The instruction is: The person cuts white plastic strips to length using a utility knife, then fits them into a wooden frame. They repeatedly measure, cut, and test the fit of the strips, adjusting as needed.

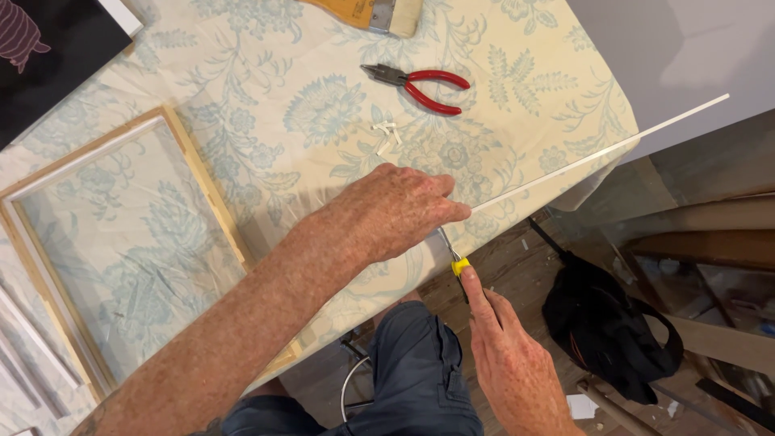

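- Head view: left hand [395,211], fingers pressed together, pins a thin white strip [601,155] at the tabletop's near edge; the strip juts past the right corner.
- Right hand [513,363] pinches a yellow-banded knife [457,257] (blade at the strip).
- Red pliers [420,83] and white offcuts [387,133] lie toward the far edge; wooden frame [202,173] lies left.

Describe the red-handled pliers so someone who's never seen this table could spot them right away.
Start at the table under its pale floral cloth and look to its far edge, just below the wide paintbrush. The pliers lie flat there, above a few small white offcuts. Their red handles are the only red on the table.
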